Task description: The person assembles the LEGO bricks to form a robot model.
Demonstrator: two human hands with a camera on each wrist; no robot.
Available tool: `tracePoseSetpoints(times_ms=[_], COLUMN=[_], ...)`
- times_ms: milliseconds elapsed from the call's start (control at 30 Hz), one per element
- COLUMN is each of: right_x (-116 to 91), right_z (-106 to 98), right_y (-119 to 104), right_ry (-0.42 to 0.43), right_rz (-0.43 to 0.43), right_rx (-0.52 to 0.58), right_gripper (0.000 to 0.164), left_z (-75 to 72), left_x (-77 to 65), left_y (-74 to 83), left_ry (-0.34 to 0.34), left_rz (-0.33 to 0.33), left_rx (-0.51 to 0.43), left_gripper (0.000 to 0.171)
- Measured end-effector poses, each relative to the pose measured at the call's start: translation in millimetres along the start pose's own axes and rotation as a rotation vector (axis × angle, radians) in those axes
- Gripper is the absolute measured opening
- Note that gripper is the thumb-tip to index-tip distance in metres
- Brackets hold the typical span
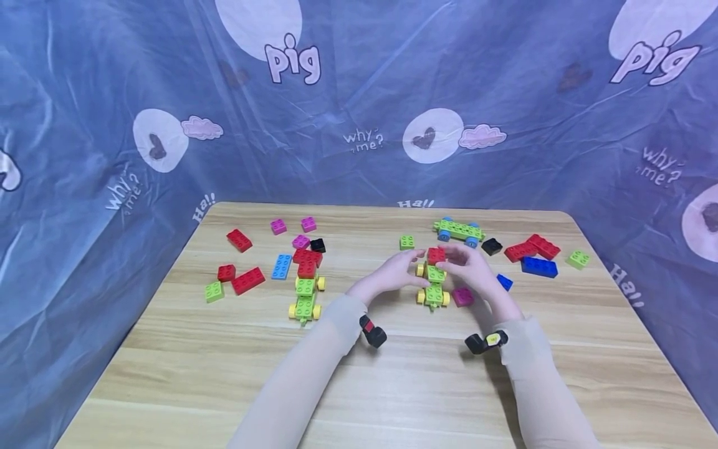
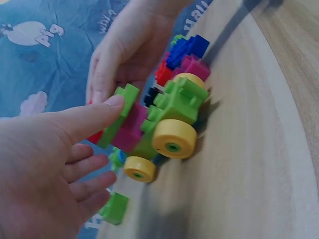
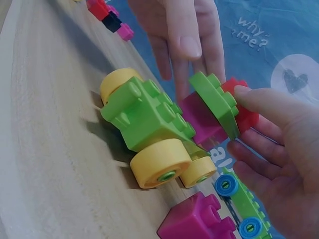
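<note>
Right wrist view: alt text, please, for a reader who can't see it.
The right hand pinches a red block topping a green block and magenta block on a green toy car with yellow wheels. The left hand appears opposite. A loose magenta block and blue-wheeled car stand nearby.

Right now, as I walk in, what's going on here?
Someone is working on a yellow-wheeled toy car. Their right hand grips its top red brick; the left hand hovers close beside it. Another yellow-wheeled car, topped with red bricks, stands to the left, and loose bricks lie around.
</note>
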State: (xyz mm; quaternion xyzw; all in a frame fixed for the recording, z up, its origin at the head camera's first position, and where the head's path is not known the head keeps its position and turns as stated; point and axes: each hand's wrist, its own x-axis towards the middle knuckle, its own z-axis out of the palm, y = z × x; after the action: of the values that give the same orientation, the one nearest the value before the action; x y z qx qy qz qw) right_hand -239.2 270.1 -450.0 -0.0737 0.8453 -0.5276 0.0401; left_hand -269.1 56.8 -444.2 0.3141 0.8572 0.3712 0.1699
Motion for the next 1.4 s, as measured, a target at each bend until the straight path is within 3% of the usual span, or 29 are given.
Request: tracePoseSetpoints(times_ms=[367, 567, 767, 967, 1133, 1267, 1400], right_x=[-3.7, -2.0, -2.5, -3.1, -3.6, -4.5, -5.0], right_z=[2.0, 3.0, 3.4, 4.8, 4.6, 4.9, 5.1], right_y=[0.7, 3.2, 5.1, 4.0, 2.1, -1.3, -3.3], right_ry=[0.036, 0.043, 0.056, 0.058, 0.055, 0.048, 0.048], right_rz=[-0.004, 0.007, 0.007, 0.002, 0.018, 0.030, 0.034], right_rx=[0.004, -0.002, 0.003, -0.001, 0.007, 0.015, 0.034], right_gripper=[0.054, 0.054, 0.054, 0.054, 0.053, 0.052, 0.050], left_z=[-27.4, -62.0, -103.2, -141.9, -169.3, -183.6, -187.7], left_x=[-27.1, -53.0, -82.7, -117.4, -143.5, -160.0, -171.3], left_y=[24.5, 29.9, 23.0, -3.9, -37.0, -69.3, -97.5], left_ry=[0.027, 0.012, 0.023, 0.130, 0.187, 0.238, 0.276], left_rz=[0.037, 0.093, 0.158, 0.125, 0.038, -0.055, -0.125], left_rx=[0.133, 0.090, 0.114, 0.102, 0.065, 0.069, 0.085], left_gripper=[0.066, 0.057, 0.057, 0.053, 0.052, 0.051, 0.051])
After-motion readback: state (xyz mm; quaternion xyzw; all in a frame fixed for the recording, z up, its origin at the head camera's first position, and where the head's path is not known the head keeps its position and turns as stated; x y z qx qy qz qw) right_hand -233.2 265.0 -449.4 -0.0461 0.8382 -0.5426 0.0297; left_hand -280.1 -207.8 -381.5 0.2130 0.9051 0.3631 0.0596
